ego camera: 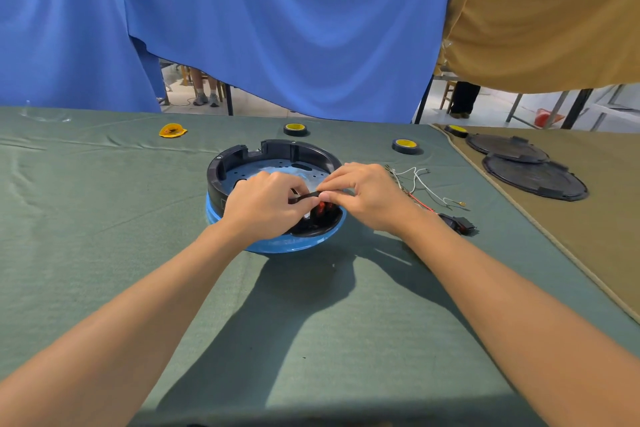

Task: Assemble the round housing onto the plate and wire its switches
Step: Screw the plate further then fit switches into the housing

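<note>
Housing sits on the plate, mid surface. Our left hand & right hand each keep a tight grip on a black strip over the red switch at the near rim. Risk: if we pull unevenly, the strip may slip or tug the switch loose.

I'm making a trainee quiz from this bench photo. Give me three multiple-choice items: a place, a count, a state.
1. Where does the loose switch lie? A on the tan cloth; B on the green cloth, right of the housing; C inside the housing.
2. How many tape rolls show? A one; B two; C three.
3. What do the left hand and right hand do? A rest flat; B pinch a black strip; C lift a lid.
Answers: B, it lies beside the right wrist; C, three yellow-cored rolls lie far back; B, both pinch it over the near rim.
</note>
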{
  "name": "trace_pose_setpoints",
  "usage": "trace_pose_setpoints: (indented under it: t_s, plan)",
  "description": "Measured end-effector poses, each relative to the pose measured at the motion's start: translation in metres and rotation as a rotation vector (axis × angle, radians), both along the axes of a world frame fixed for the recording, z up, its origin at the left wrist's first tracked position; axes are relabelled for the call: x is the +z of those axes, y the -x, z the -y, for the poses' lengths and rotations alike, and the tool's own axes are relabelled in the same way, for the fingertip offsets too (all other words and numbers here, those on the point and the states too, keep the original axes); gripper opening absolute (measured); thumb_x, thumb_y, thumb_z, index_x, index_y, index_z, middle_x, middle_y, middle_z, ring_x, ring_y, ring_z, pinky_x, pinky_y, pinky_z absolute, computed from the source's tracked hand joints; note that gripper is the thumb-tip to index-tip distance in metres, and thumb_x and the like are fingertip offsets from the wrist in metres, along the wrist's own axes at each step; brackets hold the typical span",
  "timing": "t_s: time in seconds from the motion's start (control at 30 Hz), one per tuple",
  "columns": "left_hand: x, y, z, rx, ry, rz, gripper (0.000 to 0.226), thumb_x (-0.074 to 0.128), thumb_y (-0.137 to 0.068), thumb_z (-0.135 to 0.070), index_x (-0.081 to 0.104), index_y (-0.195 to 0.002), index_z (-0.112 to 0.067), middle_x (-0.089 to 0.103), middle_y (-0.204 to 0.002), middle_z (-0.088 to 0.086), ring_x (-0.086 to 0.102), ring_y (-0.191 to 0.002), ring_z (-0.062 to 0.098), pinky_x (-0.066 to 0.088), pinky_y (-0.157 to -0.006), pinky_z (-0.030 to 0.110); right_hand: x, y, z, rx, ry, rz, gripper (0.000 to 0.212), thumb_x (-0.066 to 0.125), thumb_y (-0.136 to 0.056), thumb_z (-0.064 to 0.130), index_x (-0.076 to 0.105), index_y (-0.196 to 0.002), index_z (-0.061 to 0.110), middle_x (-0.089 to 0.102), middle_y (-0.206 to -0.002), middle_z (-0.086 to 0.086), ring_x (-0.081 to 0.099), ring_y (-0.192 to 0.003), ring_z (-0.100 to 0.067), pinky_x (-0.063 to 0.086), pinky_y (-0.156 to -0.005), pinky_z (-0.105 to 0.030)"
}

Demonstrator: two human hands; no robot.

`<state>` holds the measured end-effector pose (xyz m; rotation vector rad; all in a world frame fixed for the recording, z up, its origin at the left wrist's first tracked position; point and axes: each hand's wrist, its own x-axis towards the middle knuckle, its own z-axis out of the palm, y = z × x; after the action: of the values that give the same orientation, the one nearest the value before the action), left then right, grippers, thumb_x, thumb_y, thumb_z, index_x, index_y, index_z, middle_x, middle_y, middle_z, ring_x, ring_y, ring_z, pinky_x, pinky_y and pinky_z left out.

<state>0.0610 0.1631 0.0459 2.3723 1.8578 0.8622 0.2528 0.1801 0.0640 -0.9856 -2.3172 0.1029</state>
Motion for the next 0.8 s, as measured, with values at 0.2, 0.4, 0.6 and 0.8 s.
trace_pose_setpoints:
  t_s: [0.2,0.4,0.6,0.8]
  plan:
    - [0.003,0.009,0.000,-0.031,0.052,0.008,0.025,0.056,-0.092,-0.057,0.068,-0.093,-0.035,0.065,-0.074,-0.019,0.058,-0.085,0.011,0.031,-0.072,0.034,0.004,0.001,0.001,0.009,0.089,0.012,0.017,0.068,-0.090,0.013,0.076,-0.104,0.011,0.070,-0.109,-0.002,0.059,-0.101,-0.020,0.042,-0.091,-0.029]
    - [0.007,0.015,-0.002,-0.062,0.088,0.021,0.021,0.061,-0.090,-0.056,0.069,-0.094,-0.038,0.065,-0.074,-0.021,0.063,-0.092,0.013,0.038,-0.075,0.034,0.000,0.003,0.000,0.021,0.142,-0.032,0.017,0.069,-0.089,0.018,0.077,-0.104,0.014,0.069,-0.107,0.001,0.055,-0.103,-0.019,0.041,-0.093,-0.032]
    - [-0.001,0.009,-0.002,-0.021,-0.026,-0.010,0.031,0.068,-0.079,-0.061,0.065,-0.096,-0.036,0.061,-0.079,-0.019,0.052,-0.083,0.011,0.030,-0.072,0.033,-0.011,0.007,0.000,-0.054,0.038,-0.138,0.013,0.073,-0.085,0.019,0.079,-0.096,0.018,0.072,-0.094,0.001,0.054,-0.088,-0.014,0.046,-0.086,-0.042]
    - [-0.009,0.005,-0.004,-0.012,-0.105,-0.115,0.036,0.064,-0.080,-0.064,0.061,-0.098,-0.033,0.061,-0.071,-0.016,0.047,-0.074,0.014,0.026,-0.065,0.032,-0.010,0.009,0.003,-0.075,0.046,-0.107,0.014,0.071,-0.087,0.021,0.078,-0.099,0.020,0.070,-0.096,0.003,0.055,-0.092,-0.016,0.045,-0.089,-0.042]
